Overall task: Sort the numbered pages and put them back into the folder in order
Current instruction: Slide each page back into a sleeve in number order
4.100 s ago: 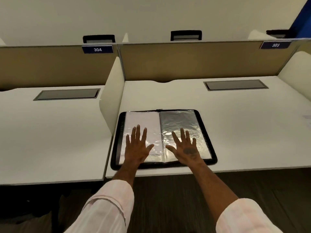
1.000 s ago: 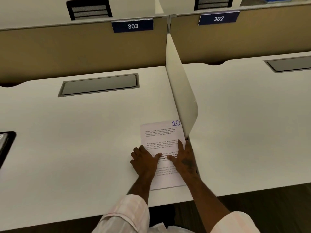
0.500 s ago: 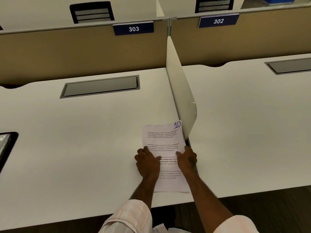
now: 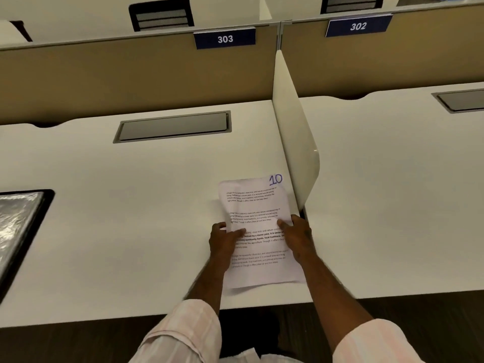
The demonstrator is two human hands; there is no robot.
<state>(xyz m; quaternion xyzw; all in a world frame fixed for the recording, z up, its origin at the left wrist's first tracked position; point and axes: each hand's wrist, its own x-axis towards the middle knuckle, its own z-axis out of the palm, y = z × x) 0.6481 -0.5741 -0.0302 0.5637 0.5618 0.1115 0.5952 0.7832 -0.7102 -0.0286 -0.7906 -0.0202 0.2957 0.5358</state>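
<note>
Desk (image 4: 131, 231): clamping pages (image 4: 258, 205) at 5 o'clock with left hand (image 4: 222, 242) and right hand (image 4: 298, 237); judging sorting unstarted, refilling folder (image 4: 45, 199) at 9 o'clock pending.

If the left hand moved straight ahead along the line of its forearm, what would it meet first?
Probably the white divider. The left hand, gripping the pages, points forward and to the right across them, though depth is uncertain.

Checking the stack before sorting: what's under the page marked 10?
Only page 10 shows, gripped at both sides by the left hand and right hand, with the desk below. Any pages beneath it are covered.
</note>
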